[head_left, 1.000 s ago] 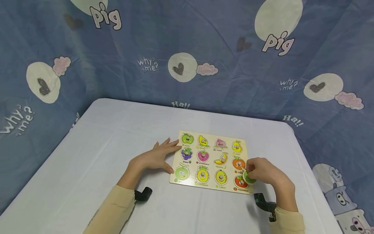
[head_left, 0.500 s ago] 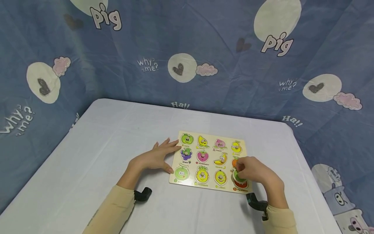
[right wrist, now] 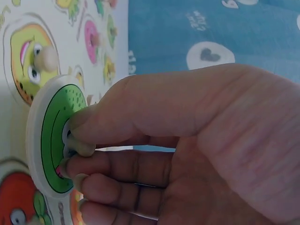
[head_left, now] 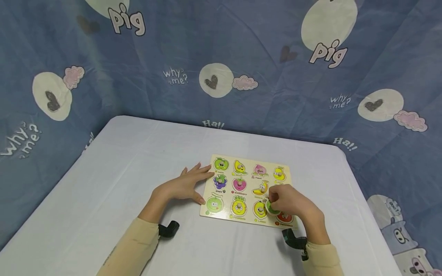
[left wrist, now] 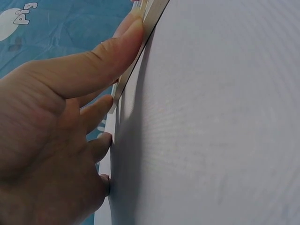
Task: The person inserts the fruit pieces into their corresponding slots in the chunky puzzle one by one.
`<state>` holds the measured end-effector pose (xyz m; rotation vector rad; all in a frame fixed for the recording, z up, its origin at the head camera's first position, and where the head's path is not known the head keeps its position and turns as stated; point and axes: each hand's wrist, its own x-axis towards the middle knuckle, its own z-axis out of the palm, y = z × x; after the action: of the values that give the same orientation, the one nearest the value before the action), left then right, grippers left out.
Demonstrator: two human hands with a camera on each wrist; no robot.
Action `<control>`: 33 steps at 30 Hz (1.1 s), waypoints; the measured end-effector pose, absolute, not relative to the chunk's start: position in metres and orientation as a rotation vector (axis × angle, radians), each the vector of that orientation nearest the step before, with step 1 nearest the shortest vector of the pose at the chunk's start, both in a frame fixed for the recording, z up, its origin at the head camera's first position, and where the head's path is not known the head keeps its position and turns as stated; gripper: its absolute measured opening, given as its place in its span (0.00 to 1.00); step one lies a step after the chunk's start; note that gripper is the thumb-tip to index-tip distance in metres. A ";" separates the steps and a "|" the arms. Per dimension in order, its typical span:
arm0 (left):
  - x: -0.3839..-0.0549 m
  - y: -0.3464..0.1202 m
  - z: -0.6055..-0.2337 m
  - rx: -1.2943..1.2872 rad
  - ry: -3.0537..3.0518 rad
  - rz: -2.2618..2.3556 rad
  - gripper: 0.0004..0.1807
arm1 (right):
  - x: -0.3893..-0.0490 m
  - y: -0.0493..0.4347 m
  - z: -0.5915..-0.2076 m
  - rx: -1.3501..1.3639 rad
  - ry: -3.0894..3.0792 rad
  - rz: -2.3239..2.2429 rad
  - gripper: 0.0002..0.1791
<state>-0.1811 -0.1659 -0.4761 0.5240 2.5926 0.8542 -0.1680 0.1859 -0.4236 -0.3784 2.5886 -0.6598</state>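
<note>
A wooden fruit puzzle board (head_left: 249,211) lies on the white table, its knobbed fruit pieces in rows. My left hand (head_left: 184,185) has its fingers spread, with fingertips and thumb against the board's left edge. Between thumb and fingers, my right hand (head_left: 290,201) pinches the wooden knob of a round green melon puzzle piece (right wrist: 52,136). That piece is tilted above the board, between the lemon (head_left: 259,210) and the persimmon (head_left: 285,217). At the board's near left corner, the pale green melon spot (head_left: 215,204) shows no knob. The right hand covers most of the orange.
White cloth (head_left: 145,149) covers the table around the board. A blue printed curtain (head_left: 262,103) hangs behind and beside it. Each wrist wears a black camera mount, such as the left mount (head_left: 169,229).
My right hand has moved left over the board with the melon piece, from the right edge past the persimmon to beside the lemon. The left hand has stayed in place.
</note>
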 end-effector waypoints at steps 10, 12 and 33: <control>-0.181 -0.167 -0.477 0.524 2.595 0.854 0.59 | -0.169 0.169 -0.428 -0.496 2.623 -0.646 0.08; -0.181 -0.167 -0.476 0.525 2.591 0.859 0.59 | -0.169 0.166 -0.429 -0.517 2.636 -0.638 0.09; -0.180 -0.166 -0.474 0.536 2.591 0.856 0.58 | -0.165 0.138 -0.431 -0.645 2.640 -0.693 0.09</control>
<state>-0.1798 -0.1664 -0.4737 0.5359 2.5907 0.8561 -0.1647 0.1382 -0.4313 -0.6452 2.6400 -0.6933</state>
